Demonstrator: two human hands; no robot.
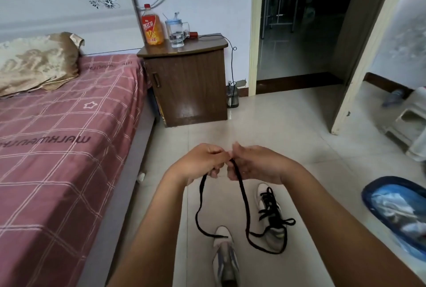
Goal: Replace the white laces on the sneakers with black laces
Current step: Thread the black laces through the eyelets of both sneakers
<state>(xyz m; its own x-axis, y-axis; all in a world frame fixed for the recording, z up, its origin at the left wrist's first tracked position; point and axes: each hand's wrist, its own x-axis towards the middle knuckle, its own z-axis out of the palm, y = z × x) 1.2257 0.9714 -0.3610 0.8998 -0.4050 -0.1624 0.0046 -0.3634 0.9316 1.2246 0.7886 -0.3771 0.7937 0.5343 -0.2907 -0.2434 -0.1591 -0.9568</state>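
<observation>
My left hand [202, 162] and my right hand [255, 164] are raised together above the floor, and both pinch a long black lace [242, 194]. The lace hangs down from them in two strands that loop onto the tiles. On the floor below stand two white sneakers. The right sneaker [272, 215] is laced with a black lace tied in a bow. The near sneaker [224, 256] has no lace showing in it, and one end of the hanging lace lies across its toe.
A bed with a red checked sheet [57, 148] runs along the left. A brown bedside cabinet [186, 86] stands ahead with a bottle and a jug on top. A blue basin [398, 213] sits on the floor at right; a plastic stool [410, 120] stands near the doorway.
</observation>
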